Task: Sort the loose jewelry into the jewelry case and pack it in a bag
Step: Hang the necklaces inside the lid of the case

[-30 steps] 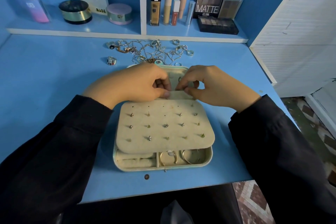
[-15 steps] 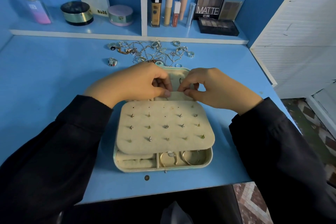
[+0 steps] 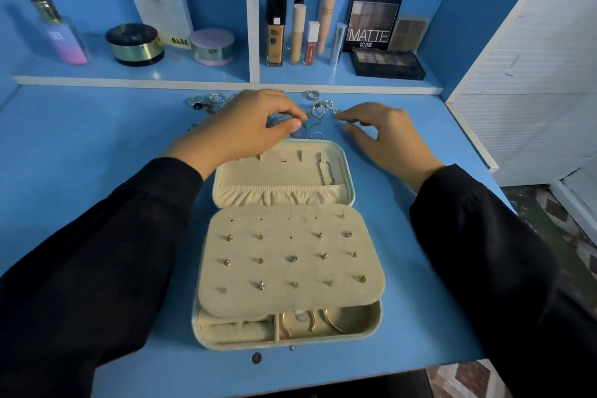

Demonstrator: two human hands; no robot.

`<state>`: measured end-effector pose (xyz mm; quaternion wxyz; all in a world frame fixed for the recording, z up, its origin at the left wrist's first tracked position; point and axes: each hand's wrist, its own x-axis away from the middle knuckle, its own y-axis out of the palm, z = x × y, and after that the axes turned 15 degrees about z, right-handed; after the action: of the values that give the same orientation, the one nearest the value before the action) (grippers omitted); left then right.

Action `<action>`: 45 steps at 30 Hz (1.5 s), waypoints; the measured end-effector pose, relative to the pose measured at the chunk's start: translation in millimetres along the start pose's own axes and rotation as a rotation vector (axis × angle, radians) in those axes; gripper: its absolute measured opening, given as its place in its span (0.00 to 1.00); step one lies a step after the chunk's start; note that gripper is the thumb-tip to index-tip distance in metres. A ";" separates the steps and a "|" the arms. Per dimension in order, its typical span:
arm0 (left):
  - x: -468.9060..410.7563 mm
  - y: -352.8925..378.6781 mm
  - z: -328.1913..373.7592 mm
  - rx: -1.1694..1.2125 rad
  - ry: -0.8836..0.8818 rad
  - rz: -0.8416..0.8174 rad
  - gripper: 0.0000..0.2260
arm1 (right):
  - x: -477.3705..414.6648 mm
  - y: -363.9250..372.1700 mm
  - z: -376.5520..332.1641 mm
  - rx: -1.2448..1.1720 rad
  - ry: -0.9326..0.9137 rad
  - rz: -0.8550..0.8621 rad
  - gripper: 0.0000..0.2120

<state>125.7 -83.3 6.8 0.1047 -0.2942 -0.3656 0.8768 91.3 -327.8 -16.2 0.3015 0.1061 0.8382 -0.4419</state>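
An open mint-green jewelry case (image 3: pixel 350 171) lies on the blue table. Its lid half holds a hung chain (image 3: pixel 325 171) above an elastic pocket. A beige earring panel (image 3: pixel 290 300) with several studs covers the base, and bangles (image 3: pixel 310 321) show in the front compartment. Behind the case lies a pile of loose chains and rings (image 3: pixel 318 108). My left hand (image 3: pixel 248 129) hovers over the pile, its thumb and fingers pinching a chain. To the right, my right hand (image 3: pixel 384 136) has its fingers spread, the index tip touching the pile's right end.
A shelf at the back carries a perfume bottle (image 3: pixel 59 32), round jars (image 3: pixel 134 45), makeup tubes (image 3: pixel 297 32) and eyeshadow palettes (image 3: pixel 387 63). A small round object (image 3: pixel 256 358) lies near the table's front edge. A white slatted door (image 3: pixel 529 81) stands at the right.
Both hands left the case lid and moved back to the loose jewelry pile. The lid interior, with the hung chain, is uncovered now.
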 end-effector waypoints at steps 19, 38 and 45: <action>-38.8 14.1 -26.4 -0.097 0.018 -0.099 0.05 | -24.0 28.6 16.4 -0.123 -0.125 -0.080 0.06; -40.0 22.6 -13.7 -0.215 0.002 -0.127 0.03 | -27.8 37.3 13.1 -0.042 -0.154 -0.044 0.04; -41.9 22.8 -9.9 -0.117 -0.004 -0.022 0.04 | -25.8 34.4 4.2 -0.192 -0.040 0.021 0.06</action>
<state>165.9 -110.5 3.7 0.0962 -0.2942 -0.4195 0.8533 128.9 -308.8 -25.8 0.3313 0.0765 0.8694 -0.3584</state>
